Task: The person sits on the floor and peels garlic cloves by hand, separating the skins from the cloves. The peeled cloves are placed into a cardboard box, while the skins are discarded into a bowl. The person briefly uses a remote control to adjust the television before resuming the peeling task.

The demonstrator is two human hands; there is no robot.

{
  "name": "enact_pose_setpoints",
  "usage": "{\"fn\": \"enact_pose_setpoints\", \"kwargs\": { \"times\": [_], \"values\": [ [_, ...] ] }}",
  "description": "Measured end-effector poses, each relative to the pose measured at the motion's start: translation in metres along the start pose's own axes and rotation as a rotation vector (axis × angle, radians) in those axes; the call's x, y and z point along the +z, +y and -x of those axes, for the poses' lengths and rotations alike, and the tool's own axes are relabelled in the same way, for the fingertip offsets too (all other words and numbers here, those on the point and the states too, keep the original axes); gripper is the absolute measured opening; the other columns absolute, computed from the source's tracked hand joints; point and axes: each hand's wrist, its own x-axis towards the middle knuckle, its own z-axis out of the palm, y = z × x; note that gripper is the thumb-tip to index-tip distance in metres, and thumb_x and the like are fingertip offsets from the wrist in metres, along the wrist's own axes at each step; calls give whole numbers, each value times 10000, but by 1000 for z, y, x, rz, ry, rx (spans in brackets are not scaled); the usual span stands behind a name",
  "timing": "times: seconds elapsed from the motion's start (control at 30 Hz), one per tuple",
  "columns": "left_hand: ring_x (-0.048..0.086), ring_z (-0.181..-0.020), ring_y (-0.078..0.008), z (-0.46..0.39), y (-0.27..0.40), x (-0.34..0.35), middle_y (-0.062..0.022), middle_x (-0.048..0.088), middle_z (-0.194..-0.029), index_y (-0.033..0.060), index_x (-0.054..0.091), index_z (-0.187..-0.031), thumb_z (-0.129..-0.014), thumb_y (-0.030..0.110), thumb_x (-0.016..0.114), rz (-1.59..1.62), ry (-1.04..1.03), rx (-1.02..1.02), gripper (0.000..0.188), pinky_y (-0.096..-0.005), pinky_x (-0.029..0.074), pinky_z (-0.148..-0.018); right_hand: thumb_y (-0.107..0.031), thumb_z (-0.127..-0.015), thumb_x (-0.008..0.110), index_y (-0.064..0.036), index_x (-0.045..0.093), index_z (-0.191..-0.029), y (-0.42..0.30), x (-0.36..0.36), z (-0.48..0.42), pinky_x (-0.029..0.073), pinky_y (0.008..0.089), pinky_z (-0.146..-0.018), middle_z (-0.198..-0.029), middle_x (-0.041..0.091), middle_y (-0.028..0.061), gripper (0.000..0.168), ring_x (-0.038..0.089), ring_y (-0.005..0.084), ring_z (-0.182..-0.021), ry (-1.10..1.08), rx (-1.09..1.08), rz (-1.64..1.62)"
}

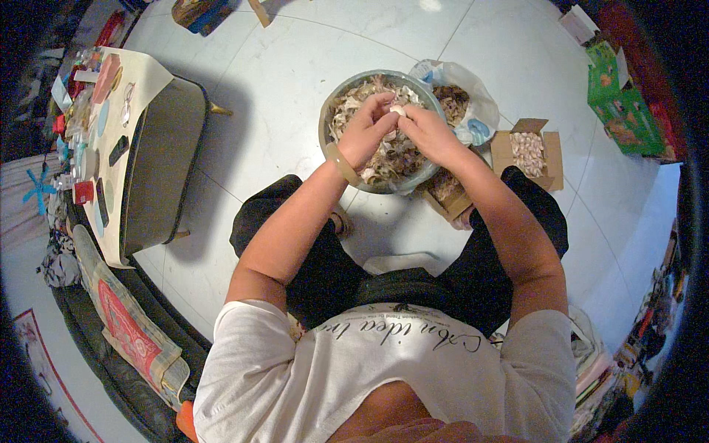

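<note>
Both my hands meet above a large round basin [327,119] filled with papery garlic skins and bulbs. Between the fingertips is a small whitish piece that looks like garlic [397,110]. My left hand [368,130], with a pale bangle at the wrist, touches it from one side. My right hand [429,130] pinches it from the other. Right behind the basin lies a plastic bag [479,94] with brownish scraps inside. An open cardboard box [501,149] of garlic cloves [528,154] stands to the right, and a second cardboard box [457,202] sits partly under my right forearm.
At the left stands a cloth-covered table [119,138] with glasses, remotes and small items. A dark sofa [99,326] runs along the lower left. A green carton [623,108] stands at the upper right. A wooden stool leg [259,12] shows at the top.
</note>
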Motion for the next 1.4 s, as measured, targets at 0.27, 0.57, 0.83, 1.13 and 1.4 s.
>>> {"fn": "enact_pose_setpoints", "kwargs": {
  "times": [0.27, 0.57, 0.83, 1.13, 1.4],
  "values": [
    [497, -714, -76, -1, 4, -6, -30, 564, -838, 21, 540, -1000, -751, 96, 568, -176, -7, -15, 261, -201, 418, -626, -218, -794, 417, 14, 498, -844, 3, -3, 1, 407, 397, -647, -783, 537, 220, 250, 531, 354, -750, -65, -17, -41],
    [544, -745, -121, 6, 10, 5, -63, 582, -853, 45, 555, -972, -687, 50, 569, -664, 101, 309, 285, -223, 446, -671, -214, -797, 407, 27, 495, -814, 4, 0, 2, 400, 409, -644, -786, 533, 228, 257, 523, 368, -751, -22, -43, -78],
    [560, -728, -164, 8, 19, 3, -103, 578, -850, 38, 572, -903, -687, 64, 564, -834, 99, 393, 218, -228, 451, -667, -251, -819, 392, 28, 486, -797, -6, -3, 6, 400, 405, -641, -761, 536, 213, 295, 524, 354, -729, -89, 18, -55],
    [520, -672, -74, 0, 4, 4, -27, 561, -775, 30, 507, -921, -749, 74, 536, -128, 157, 99, 180, -208, 430, -583, -313, -833, 415, -70, 488, -806, -2, -4, 1, 282, 206, -382, -571, 394, -6, 255, 369, 70, -458, -132, 278, -502],
    [397, -557, -43, 0, 8, -7, 43, 472, -690, 106, 493, -917, -813, 240, 482, 223, 55, -340, 170, -166, 311, -470, -286, -854, 407, -145, 508, -865, -2, -5, 1, 150, 157, -348, -591, 290, -56, 174, 219, 16, -432, -76, 437, -972]
  ]
}}
